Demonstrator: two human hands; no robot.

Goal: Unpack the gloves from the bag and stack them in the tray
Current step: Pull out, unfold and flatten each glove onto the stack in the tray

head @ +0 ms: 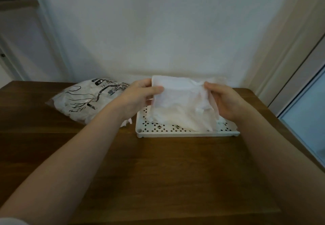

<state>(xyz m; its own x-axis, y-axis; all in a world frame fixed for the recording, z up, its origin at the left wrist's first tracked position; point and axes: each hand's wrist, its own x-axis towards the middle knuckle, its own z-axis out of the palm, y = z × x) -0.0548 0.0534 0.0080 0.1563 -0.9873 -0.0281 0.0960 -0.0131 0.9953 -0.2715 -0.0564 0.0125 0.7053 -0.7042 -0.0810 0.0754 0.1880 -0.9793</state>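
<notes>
Head view: you hold a bunch of thin white gloves (181,100) up over the white perforated tray (186,134), lower ends drooping onto it. Your left hand (139,96) pinches the left edge, your right hand (226,101) grips the right edge. Printed bag (84,100) of gloves lies just left of the tray on the wooden table (158,172).

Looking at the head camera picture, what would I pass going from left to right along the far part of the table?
Bag of gloves → left hand → held glove, over the white tray → right hand.
</notes>
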